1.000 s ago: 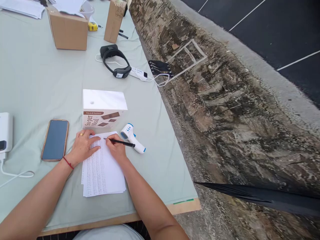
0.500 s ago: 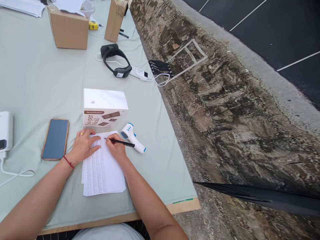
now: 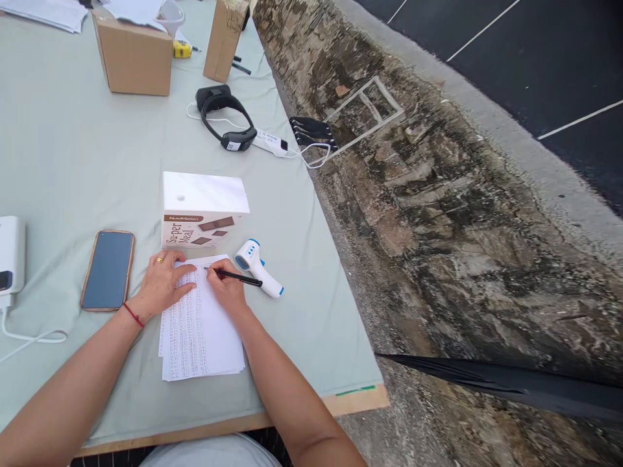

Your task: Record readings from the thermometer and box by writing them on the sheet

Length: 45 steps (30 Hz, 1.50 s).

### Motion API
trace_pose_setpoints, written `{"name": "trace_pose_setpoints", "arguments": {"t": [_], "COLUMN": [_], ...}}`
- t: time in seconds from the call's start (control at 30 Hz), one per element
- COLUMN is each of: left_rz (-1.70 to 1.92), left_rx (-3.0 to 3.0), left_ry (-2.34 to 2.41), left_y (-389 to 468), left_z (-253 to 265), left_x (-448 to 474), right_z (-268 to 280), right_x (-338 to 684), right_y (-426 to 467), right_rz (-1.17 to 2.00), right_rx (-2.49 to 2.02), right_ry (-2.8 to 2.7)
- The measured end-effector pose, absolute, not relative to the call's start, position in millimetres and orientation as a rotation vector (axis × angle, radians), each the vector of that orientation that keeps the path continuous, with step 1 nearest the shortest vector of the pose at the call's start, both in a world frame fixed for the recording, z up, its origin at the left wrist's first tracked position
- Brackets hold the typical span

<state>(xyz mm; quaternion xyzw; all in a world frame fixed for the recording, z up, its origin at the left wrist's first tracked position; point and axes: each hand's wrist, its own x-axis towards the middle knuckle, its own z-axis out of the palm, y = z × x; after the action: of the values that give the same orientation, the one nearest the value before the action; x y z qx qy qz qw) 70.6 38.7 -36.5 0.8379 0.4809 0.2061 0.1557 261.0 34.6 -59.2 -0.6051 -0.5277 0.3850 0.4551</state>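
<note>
A cloth-covered table bears papers, a phone and a white box.

The person's left forearm, bare, slants up from below and left of the paper, and the left hand lies palm-down across its upper left edge, thumb spread from the fingers. The right forearm, bare too, angles in from the paper's lower right; I see the right hand resting near its top, thumb and fingers pinched in a writing grip.

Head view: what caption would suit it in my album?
Right hand holds a black pen over paper sheets, left hand rests on them, white box just beyond.
</note>
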Motion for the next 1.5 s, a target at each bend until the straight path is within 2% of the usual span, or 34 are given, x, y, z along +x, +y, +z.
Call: {"name": "trace_pose_setpoints", "arguments": {"t": [1.5], "left_rz": [0.576], "left_rx": [2.388], "left_ry": [1.369], "left_y": [39.1], "left_z": [-36.9], "left_x": [70.0], "right_z": [-61.5], "right_x": [261.7], "right_y": [34.8], "right_rz": [0.921], "right_rx": [-1.497], "right_ry": [-1.278]}}
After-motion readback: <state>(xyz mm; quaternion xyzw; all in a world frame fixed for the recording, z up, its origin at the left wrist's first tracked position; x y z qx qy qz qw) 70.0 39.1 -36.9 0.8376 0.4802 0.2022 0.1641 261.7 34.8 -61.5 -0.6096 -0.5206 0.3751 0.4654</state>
